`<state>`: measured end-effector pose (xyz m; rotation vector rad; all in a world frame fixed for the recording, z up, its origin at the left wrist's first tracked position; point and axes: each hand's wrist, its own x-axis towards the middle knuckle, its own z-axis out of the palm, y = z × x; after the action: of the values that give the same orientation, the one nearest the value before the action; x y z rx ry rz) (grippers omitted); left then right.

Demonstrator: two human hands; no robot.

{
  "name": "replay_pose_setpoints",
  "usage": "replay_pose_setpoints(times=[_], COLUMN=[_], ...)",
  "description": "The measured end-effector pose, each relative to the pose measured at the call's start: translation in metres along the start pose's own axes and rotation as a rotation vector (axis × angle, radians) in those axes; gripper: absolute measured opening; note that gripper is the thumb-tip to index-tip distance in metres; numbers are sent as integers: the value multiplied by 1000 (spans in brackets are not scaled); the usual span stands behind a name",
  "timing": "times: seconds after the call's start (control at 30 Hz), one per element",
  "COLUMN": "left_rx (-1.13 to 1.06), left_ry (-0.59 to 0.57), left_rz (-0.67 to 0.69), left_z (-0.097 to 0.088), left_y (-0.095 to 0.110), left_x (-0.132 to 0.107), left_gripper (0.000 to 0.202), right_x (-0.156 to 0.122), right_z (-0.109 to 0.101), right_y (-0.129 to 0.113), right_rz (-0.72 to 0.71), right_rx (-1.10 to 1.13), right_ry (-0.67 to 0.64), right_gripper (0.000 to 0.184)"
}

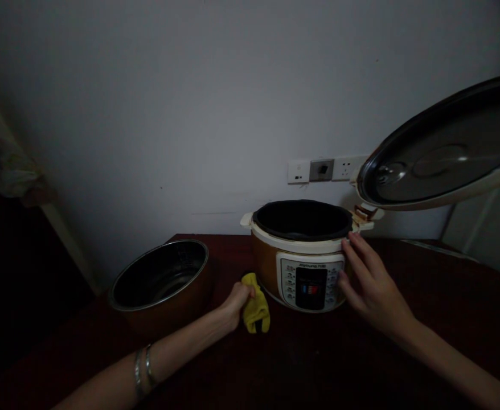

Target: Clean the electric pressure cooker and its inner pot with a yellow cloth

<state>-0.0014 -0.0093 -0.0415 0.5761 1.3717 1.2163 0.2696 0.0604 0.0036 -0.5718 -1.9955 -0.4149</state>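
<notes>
Two forearms [190, 350] slant in from the lower left and lower right, placed so that each of the hands comes at the things from its own side. Across the lower frame spreads a dark red table [301, 353], which carries it all. Right of centre stands the cooker [269, 265], its panel [312, 287] turned towards the camera. Its lid [446, 148] leans back at the upper right, borne by the hinge [363, 213], which leaves the cooker uncovered. Left of centre a pot [177, 304] sits upright, well apart from the cooker, probably to be out of the way. The hands are apart: the right hand [372, 285] rests loosely spread fingers against the cooker's right front, likely to steady it; the left hand [237, 304] is clamped on a yellow cloth [256, 307], bunched perhaps for a firmer hold, just beside the cooker's lower left.
</notes>
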Motion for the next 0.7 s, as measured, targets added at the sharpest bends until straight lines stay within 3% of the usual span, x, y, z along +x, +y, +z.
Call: replay_pose_setpoints(times=[0.1, 0.2, 0.33, 0.47, 0.53, 0.63, 0.7], left_rx=[-58, -153, -199, -230, -254, -284, -270], left_ry=[-22, -3, 104, 74, 66, 118, 163], left_rz=[-99, -87, 47, 306, 448, 551, 510], left_z=[5, 15, 27, 36, 41, 44, 43], left_y=[2, 11, 41, 84, 93, 78, 54], left_x=[5, 6, -8, -27, -30, -23, -14], left_gripper=[16, 16, 7, 8, 9, 10, 9], right_x=[-1, -1, 1, 1, 1, 1, 1], right_z=[1, 2, 1, 0, 0, 0, 0], right_y=[1, 1, 0, -1, -1, -1, -1], right_rz=[-2, 3, 0, -1, -2, 4, 7], right_rx=[-4, -10, 0, 11, 15, 15, 16], right_ry=[-7, -11, -7, 2, 5, 3, -1], right_gripper=[73, 73, 73, 73, 74, 75, 75])
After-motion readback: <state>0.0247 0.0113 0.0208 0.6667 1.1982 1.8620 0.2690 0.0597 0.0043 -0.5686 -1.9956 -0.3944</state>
